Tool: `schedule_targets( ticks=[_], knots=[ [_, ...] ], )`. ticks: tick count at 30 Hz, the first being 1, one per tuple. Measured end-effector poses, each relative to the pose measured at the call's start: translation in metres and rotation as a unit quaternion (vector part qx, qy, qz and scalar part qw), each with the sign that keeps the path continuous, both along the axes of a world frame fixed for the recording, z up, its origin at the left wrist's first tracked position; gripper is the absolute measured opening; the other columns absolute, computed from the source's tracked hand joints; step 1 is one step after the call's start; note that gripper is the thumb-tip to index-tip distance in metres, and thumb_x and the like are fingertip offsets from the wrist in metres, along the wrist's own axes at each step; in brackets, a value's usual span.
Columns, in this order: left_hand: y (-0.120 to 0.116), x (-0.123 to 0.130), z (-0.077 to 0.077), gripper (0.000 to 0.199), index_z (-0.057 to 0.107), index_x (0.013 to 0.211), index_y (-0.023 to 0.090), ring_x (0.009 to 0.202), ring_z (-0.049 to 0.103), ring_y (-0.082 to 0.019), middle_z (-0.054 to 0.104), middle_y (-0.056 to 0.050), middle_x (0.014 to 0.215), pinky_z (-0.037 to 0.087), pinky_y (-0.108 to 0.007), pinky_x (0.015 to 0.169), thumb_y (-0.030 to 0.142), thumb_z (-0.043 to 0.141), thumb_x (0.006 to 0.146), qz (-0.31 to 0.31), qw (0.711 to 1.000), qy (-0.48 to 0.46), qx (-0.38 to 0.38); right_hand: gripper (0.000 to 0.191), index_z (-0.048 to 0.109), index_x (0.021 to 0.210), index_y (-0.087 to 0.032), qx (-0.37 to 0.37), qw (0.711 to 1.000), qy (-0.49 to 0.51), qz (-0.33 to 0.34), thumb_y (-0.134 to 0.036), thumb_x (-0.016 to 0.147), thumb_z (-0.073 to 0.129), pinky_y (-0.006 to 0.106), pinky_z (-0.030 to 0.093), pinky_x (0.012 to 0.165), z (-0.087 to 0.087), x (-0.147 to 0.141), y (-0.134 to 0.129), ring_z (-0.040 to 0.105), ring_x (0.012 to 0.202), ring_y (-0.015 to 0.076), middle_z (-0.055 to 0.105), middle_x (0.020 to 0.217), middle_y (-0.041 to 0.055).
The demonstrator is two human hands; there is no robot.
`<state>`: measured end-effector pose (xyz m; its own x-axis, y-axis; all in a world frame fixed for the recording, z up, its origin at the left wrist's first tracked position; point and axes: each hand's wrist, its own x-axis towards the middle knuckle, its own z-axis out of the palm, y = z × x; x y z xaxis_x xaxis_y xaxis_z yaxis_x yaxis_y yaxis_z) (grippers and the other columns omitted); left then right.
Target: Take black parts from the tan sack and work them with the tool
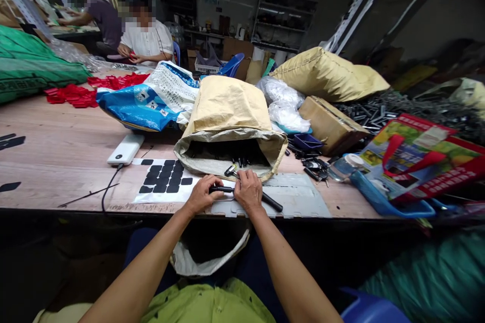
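Observation:
At the table's front edge, my left hand (205, 193) is closed on a slim black rod (223, 189) that points toward my right hand. My right hand (248, 191) is wrapped round a small hammer; its metal head (230, 170) sticks out at the upper left and its black handle (273, 202) at the lower right. Both hands are over a grey board (299, 194). Just behind them lies a tan sack (231, 106), its mouth toward me, with black pieces (242, 161) inside. A second open sack (212, 262) is below the table edge, by my lap.
Left of my hands are a white sheet with black patches (164, 176) and a white power bank (126, 150) with a cable. A blue bag (147, 101) and red pieces (76, 96) lie behind. A blue tray (394, 202) is rightward. A co-worker (146, 40) sits across.

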<state>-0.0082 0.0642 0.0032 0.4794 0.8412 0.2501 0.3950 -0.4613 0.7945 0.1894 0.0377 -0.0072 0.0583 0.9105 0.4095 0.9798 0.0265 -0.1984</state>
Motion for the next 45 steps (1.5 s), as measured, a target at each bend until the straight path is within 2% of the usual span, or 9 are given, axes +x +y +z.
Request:
schedule_targets(
  ticks=[6,17,21,25,27,30,33,37,45],
  knots=[
    [-0.081,-0.021,0.004,0.019,0.067,0.101,0.024,0.086,0.064,-0.019,0.071,-0.001,0.094,0.046,-0.029,0.08,0.037,0.058,0.091,-0.101,0.989,0.033,-0.103,0.021,0.063,0.108,-0.02,0.02,1.0,-0.001,0.007,-0.022,0.089,0.055,0.039,0.03,0.088,-0.002,0.0,-0.001,0.045,0.096,0.0254,0.057,0.101,0.0091],
    [-0.095,-0.025,-0.095,0.023,0.074,0.092,0.02,0.106,0.071,-0.034,0.076,-0.016,0.106,0.051,-0.043,0.088,0.023,0.052,0.085,0.001,0.866,0.454,-0.208,0.021,0.064,0.109,-0.02,0.005,1.0,-0.004,-0.001,-0.021,0.09,0.053,0.037,0.029,0.082,-0.002,0.0,-0.002,0.046,0.096,0.0257,0.057,0.1,0.0096],
    [-0.093,-0.024,-0.073,0.014,0.074,0.085,0.022,0.101,0.071,-0.031,0.077,-0.011,0.099,0.052,-0.038,0.084,0.027,0.063,0.079,-0.032,0.883,0.425,-0.198,0.021,0.064,0.108,-0.02,0.007,1.0,-0.003,0.0,-0.021,0.09,0.054,0.037,0.03,0.081,-0.003,0.0,-0.002,0.045,0.096,0.026,0.057,0.1,0.0096],
    [-0.06,-0.015,-0.01,0.021,0.072,0.085,0.023,0.068,0.068,-0.02,0.074,-0.002,0.076,0.048,-0.028,0.064,0.038,0.058,0.086,-0.146,0.935,0.22,-0.238,0.02,0.063,0.108,-0.02,0.027,1.0,-0.008,0.0,-0.02,0.09,0.054,0.037,0.03,0.081,-0.005,-0.001,-0.001,0.045,0.095,0.0263,0.057,0.098,0.0101],
    [-0.026,-0.008,0.021,0.026,0.069,0.08,0.021,0.07,0.066,-0.019,0.072,-0.002,0.074,0.047,-0.028,0.067,0.038,0.052,0.09,-0.071,0.972,0.148,-0.166,0.021,0.063,0.109,-0.019,0.031,0.999,-0.01,0.0,-0.02,0.09,0.053,0.037,0.03,0.081,-0.005,-0.001,-0.001,0.045,0.094,0.0262,0.056,0.098,0.0102],
    [0.036,0.003,0.048,0.023,0.067,0.094,0.018,0.089,0.067,-0.026,0.072,-0.01,0.092,0.048,-0.036,0.081,0.032,0.048,0.093,0.196,0.969,0.144,-0.033,0.021,0.063,0.108,-0.019,0.032,0.999,-0.007,0.004,-0.019,0.09,0.053,0.036,0.03,0.08,-0.004,0.0,-0.001,0.045,0.094,0.026,0.057,0.097,0.01],
    [0.088,0.009,0.049,0.031,0.061,0.115,0.01,0.105,0.065,-0.036,0.066,-0.025,0.116,0.049,-0.045,0.086,0.029,0.052,0.092,0.371,0.904,0.208,-0.034,0.02,0.063,0.107,-0.02,0.027,1.0,-0.001,0.004,-0.02,0.089,0.055,0.036,0.03,0.079,-0.003,0.0,-0.001,0.045,0.093,0.0257,0.057,0.097,0.0095],
    [0.123,0.013,0.037,0.029,0.067,0.108,0.006,0.104,0.067,-0.04,0.069,-0.029,0.11,0.052,-0.047,0.082,0.024,0.061,0.085,0.406,0.867,0.266,-0.111,0.018,0.063,0.104,-0.02,0.015,1.0,0.005,-0.001,-0.021,0.087,0.056,0.036,0.03,0.079,-0.002,0.001,0.0,0.046,0.093,0.0252,0.058,0.098,0.0087],
    [0.091,0.006,0.031,0.031,0.068,0.111,0.017,0.101,0.066,-0.032,0.069,-0.017,0.114,0.051,-0.04,0.081,0.037,0.056,0.092,0.336,0.91,0.241,0.018,0.015,0.063,0.101,-0.02,0.019,1.0,-0.003,-0.022,-0.024,0.088,0.058,0.035,0.029,0.08,-0.003,0.001,0.0,0.045,0.095,0.0241,0.058,0.098,0.0075]
  ],
)
